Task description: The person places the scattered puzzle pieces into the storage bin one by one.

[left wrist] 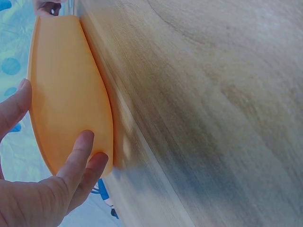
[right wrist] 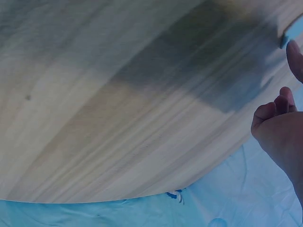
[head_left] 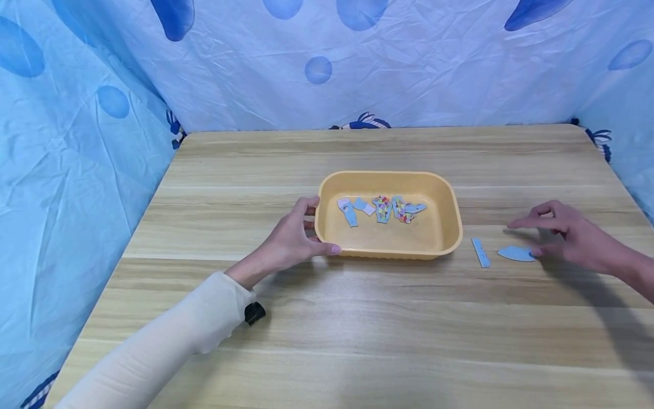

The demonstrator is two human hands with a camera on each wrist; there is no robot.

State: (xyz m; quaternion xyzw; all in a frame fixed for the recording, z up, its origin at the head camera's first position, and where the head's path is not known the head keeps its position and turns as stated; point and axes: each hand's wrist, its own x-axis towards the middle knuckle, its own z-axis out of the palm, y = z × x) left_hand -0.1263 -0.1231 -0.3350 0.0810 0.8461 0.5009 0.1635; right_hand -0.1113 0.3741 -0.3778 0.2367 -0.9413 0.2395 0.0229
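A shallow yellow-orange plastic basin (head_left: 388, 250) stands on the table. My left hand (head_left: 291, 236) holds its left end, thumb at the front wall and fingers at the side; the left wrist view has these fingers (left wrist: 78, 151) against the basin's outer wall. Inside lie several flat cut-out pieces, some patterned in many colours (head_left: 382, 209), others light blue (head_left: 348, 213). Right of the basin lie a narrow blue strip (head_left: 480, 253) and a blue curved piece (head_left: 515, 254). My right hand (head_left: 574, 236) has its thumb at the curved piece's right end, the index finger extended above it.
The wood-grain table (head_left: 317, 341) carries all these things. A blue patterned cloth (head_left: 409, 74) hangs behind the table and along its sides. A small black object (head_left: 254, 312) is at the left sleeve's cuff.
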